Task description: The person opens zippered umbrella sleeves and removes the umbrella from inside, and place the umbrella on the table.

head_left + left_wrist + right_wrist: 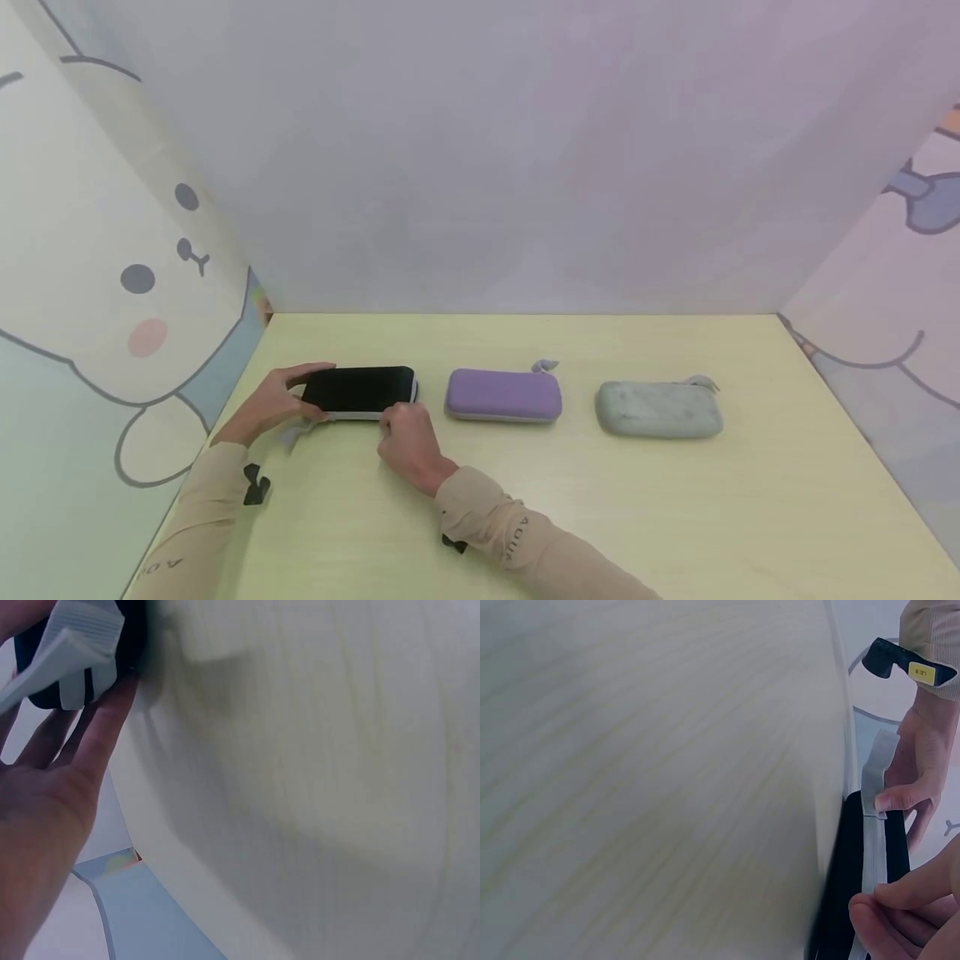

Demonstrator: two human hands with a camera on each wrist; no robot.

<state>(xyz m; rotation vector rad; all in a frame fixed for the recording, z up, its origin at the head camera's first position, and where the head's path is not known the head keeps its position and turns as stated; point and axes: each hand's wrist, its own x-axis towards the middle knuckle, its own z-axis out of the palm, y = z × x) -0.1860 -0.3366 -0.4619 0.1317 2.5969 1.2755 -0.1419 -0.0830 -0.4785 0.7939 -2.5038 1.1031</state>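
A black zip case (358, 387) with a pale grey zipper band (874, 859) lies on the left part of the table. My left hand (272, 402) grips its left end, with the thumb along the near side and the fingers at the far side. A grey fabric tab (82, 637) hangs from that end. At the near edge, toward the right end, my right hand (411, 442) pinches the zipper band between thumb and curled finger. Any zipper pull is hidden by the fingers. I cannot tell whether the zipper is parted.
A purple case (504, 395) lies to the right of the black one, and a grey marbled case (660, 409) farther right. Each has a small ribbon tab at its back. The pale wood table (600, 517) meets printed panels (180, 333) at its sides and a plain panel (525, 167) behind.
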